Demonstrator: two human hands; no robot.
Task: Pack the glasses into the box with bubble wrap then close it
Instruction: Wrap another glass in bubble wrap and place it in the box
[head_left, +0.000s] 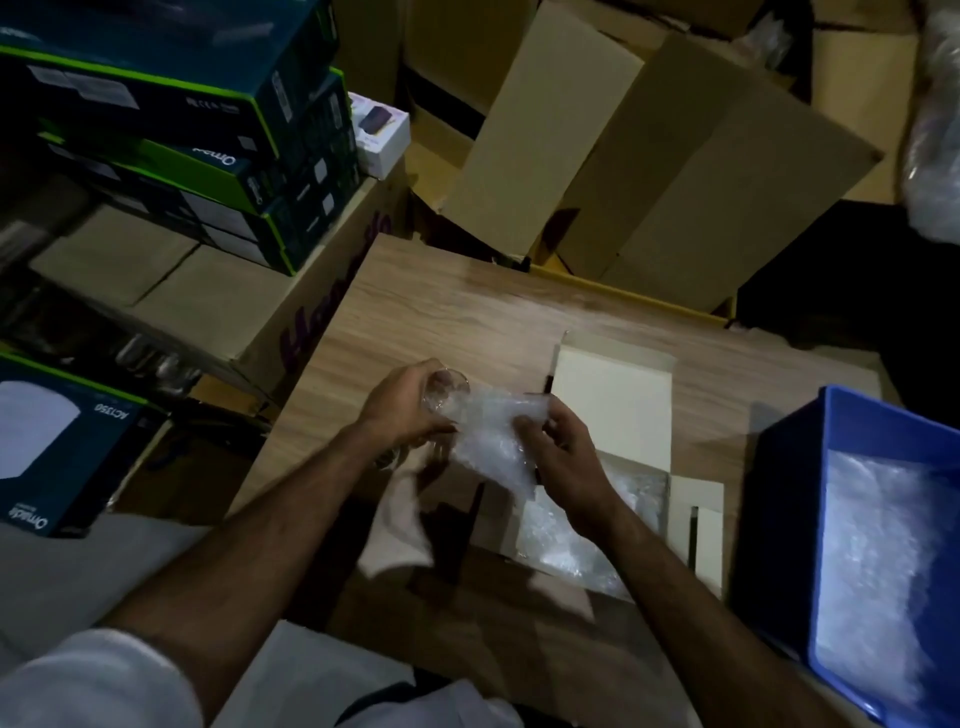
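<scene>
The person worked over a wood-grain surface (457, 312), pale and streaked, dimly lit. The left hand (402, 402) was curled around a clear glass (447, 392), round-rimmed and smooth, held just above the middle of the surface; its fingers closed on the glass's side. The right hand (563, 449) pinched a crumpled sheet of bubble wrap (491, 436) — translucent, pebbled, glinting white — which touched the glass and draped down from it. Both forearms were bare, with white sleeves at the bottom edge of the view.

Just beside the right hand, toward the surface's right edge, a small white cardboard box (615, 395) lay open, its flat lid tipped back toward the far edge and its side flaps spread. More bubble wrap (571, 540) filled the box's cavity, partly hidden by the right wrist. A limp white sheet (397, 525), soft-edged and blurred, hung below the left hand; what it was made of could not be told.

At the right edge stood a blue plastic bin (789, 499), straight-walled, holding a heap of the same bubbly film (878, 571). Beyond the far edge leaned large brown corrugated cartons (649, 156) with open flaps. To the left, dark retail boxes (171, 119) with green trim were stacked on another brown carton (291, 322) printed with purple lettering — too cut off to read.
</scene>
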